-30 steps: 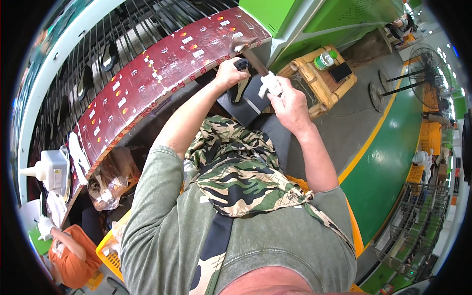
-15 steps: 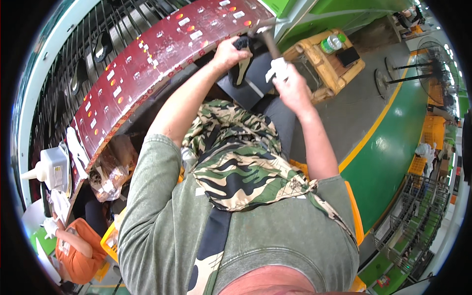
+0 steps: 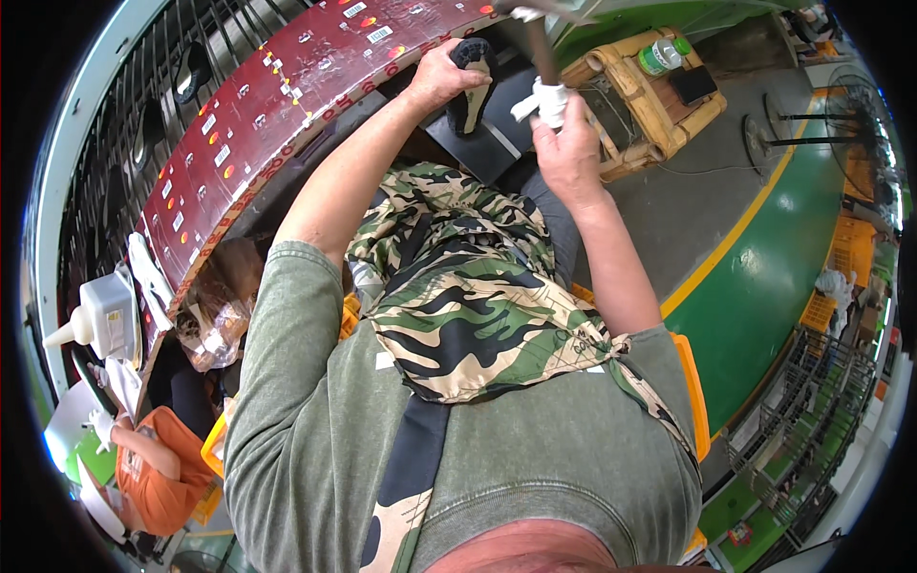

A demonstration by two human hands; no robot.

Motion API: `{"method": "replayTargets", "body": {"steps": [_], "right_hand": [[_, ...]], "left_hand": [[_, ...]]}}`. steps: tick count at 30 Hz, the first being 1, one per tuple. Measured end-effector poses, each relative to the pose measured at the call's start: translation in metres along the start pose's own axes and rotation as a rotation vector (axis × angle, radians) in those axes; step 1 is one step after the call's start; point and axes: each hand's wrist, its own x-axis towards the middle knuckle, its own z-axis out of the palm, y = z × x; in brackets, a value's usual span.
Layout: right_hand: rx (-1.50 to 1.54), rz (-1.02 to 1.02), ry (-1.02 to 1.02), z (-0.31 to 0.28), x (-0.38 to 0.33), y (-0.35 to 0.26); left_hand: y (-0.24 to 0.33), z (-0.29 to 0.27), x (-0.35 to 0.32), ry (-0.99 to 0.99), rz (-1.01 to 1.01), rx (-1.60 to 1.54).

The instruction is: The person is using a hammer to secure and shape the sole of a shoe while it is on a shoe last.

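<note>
My left hand (image 3: 442, 76) is closed around the upper end of a black shoe (image 3: 471, 103) with a pale sole facing up. The shoe rests against a dark flat board (image 3: 497, 148) over my lap. To the right, my right hand (image 3: 573, 158) grips a hammer (image 3: 542, 53) by its handle, which is wrapped in white cloth. The hammer's head is raised at the top edge of the view, apart from the shoe. A camouflage apron (image 3: 478, 325) covers my front.
A dark red bench edge (image 3: 239, 143) with stickers curves along the left, beside a rack of rods (image 3: 153, 105). A bamboo stool (image 3: 621, 115) at the right carries a bottle (image 3: 661, 57) and a black phone-like slab (image 3: 693, 84). A co-worker in orange (image 3: 162, 473) is at lower left.
My right hand has lifted the hammer, so its head has gone from near the shoe up to the top edge. The left hand keeps its hold; the shoe sits slightly higher in view.
</note>
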Motion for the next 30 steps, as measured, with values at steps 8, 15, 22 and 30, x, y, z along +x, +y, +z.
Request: {"method": "replayTargets", "body": {"steps": [8,15,22,30], "right_hand": [[0.155,0.209,-0.09,0.006,-0.021,0.019],[0.386,0.428,-0.124,-0.004,-0.03,0.014],[0.407,0.655,-0.177,0.012,-0.077,0.059],[0.397,0.737,-0.305,0.024,-0.058,0.057]], "left_hand": [[-0.022,-0.001,-0.006,-0.022,0.047,0.009],[-0.038,-0.011,0.0,0.016,-0.147,-0.054],[-0.047,0.009,-0.092,-0.289,-0.711,-0.606],[-0.08,0.053,-0.161,-0.127,-0.98,-0.769]]}}
